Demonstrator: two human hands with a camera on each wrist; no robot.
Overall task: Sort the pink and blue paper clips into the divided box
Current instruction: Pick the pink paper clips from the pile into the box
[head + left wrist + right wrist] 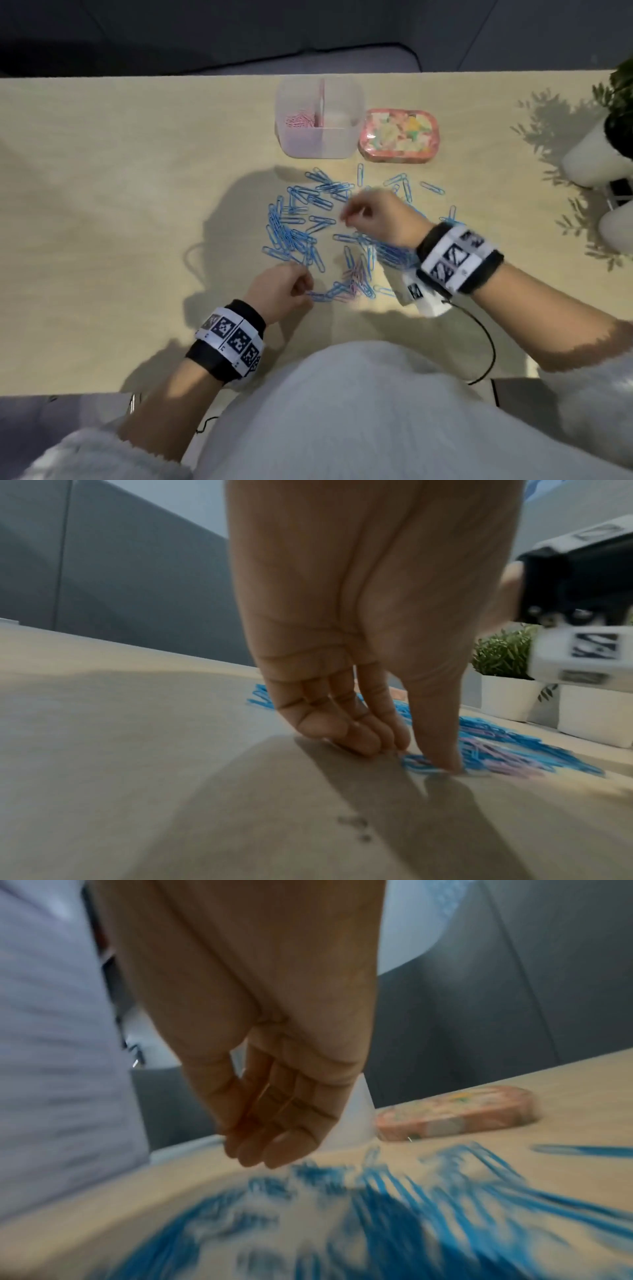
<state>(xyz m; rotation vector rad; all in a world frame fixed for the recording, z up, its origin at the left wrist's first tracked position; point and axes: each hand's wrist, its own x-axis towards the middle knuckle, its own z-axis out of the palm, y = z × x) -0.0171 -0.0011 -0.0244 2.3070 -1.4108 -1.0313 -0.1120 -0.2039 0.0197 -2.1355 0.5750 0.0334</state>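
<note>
Head view: left hand point(281, 291) grip pinches blue clips point(318, 296); right hand point(376, 219) relaxed.

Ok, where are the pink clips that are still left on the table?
In the head view the remaining pink clips lie tangled among blue clips at the near edge of the pile, just right of the left hand.

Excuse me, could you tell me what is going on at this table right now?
A person is sorting paper clips by colour. The divided box holds pink clips in its left compartment only. Blue clips cover the table, a few pink clips among them. The left hand touches clips at the pile's near edge; the right hand hovers above.
</note>
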